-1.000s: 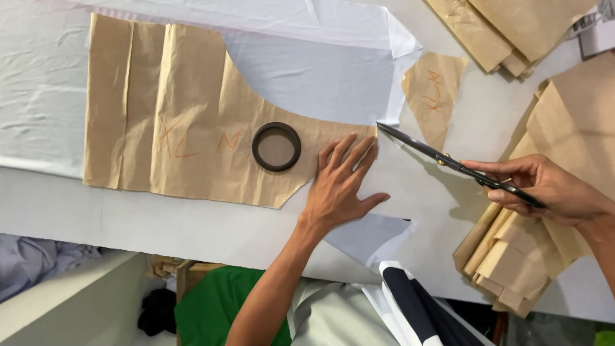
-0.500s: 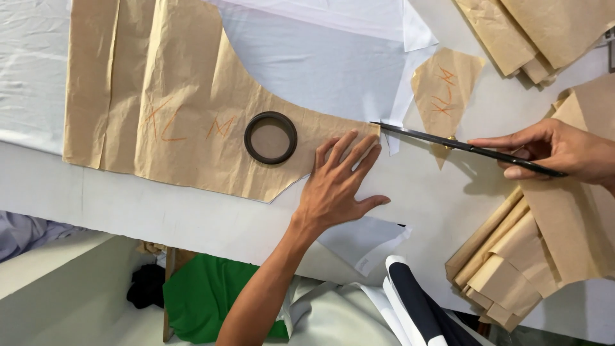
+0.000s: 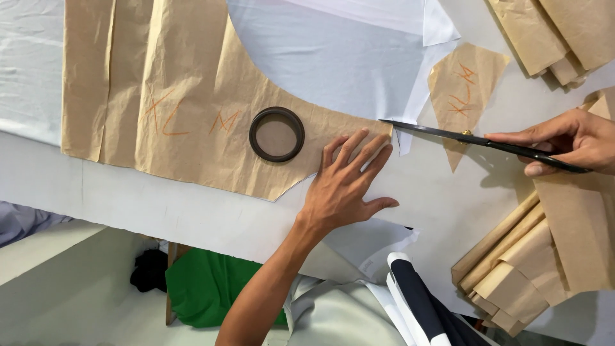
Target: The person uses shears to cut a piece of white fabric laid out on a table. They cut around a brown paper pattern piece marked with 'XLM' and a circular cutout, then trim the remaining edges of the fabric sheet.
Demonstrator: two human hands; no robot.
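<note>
Surface: white cutting table (image 3: 192,205) spread with white fabric (image 3: 333,57), seen from above.
Pattern: large brown paper pattern piece (image 3: 166,90) lying flat on the fabric, creased lengthwise, with orange chalk marks and a deep curved cut-out along its right edge.
Weight: dark round ring (image 3: 277,134) sitting on the pattern's narrow lower-right tongue.
Left hand (image 3: 343,186): flat, fingers spread, pressing the tip of that tongue down just right of the ring.
Right hand (image 3: 570,141): closed around the handles of long black scissors (image 3: 474,138).
Scissors: long axis runs nearly level, right to left; the blades look together (hard to be sure), with the tip just beside the pattern's corner and the left fingertips.
Nearer hand: left, already on the paper.
Around: small brown pattern scrap (image 3: 464,86) under the blades; folded brown paper stacks (image 3: 532,263) at the right.
</note>
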